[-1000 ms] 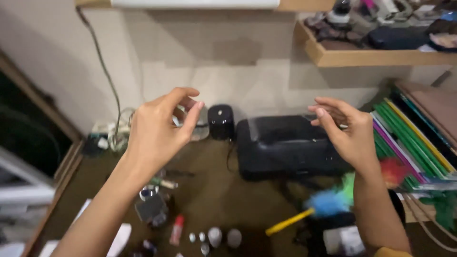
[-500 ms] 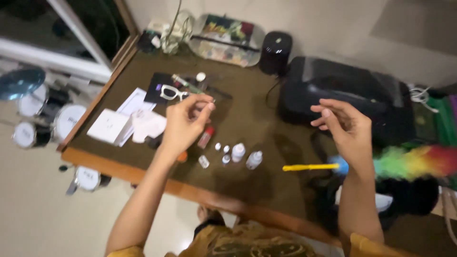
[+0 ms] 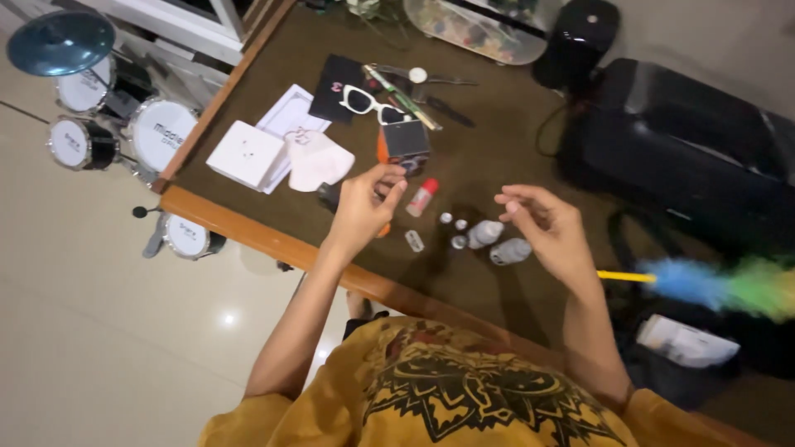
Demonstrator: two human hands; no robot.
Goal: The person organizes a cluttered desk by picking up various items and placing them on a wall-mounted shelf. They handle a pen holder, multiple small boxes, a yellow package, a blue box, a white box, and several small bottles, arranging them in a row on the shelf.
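Hands: we see the left hand (image 3: pixel 364 211) with thumb and forefinger pinched together at the tips; whether something tiny sits between them we cannot tell. Our right hand (image 3: pixel 546 232) hangs loose, fingers curled and apart, grasping nothing.
Nearest things: two small white plastic bottles (image 3: pixel 497 242) lie on their sides between the hands, on the desk (image 3: pixel 273 240), with little round caps just beside them.
Bottle axis: both lie roughly left-right, slightly tilted; which end bears the nozzle we cannot tell.
Tube: a slim white tube with a red cap (image 3: pixel 422 197) lies on a slant, red end up and to the right, near the left fingertips.
Surface: dark brown matte top with a glossy wooden edge.
Around: white-framed glasses (image 3: pixel 364 103), a flat white box (image 3: pixel 247 155), a black glossy printer (image 3: pixel 687 149), a fluffy feather duster with a yellow handle (image 3: pixel 712 284).
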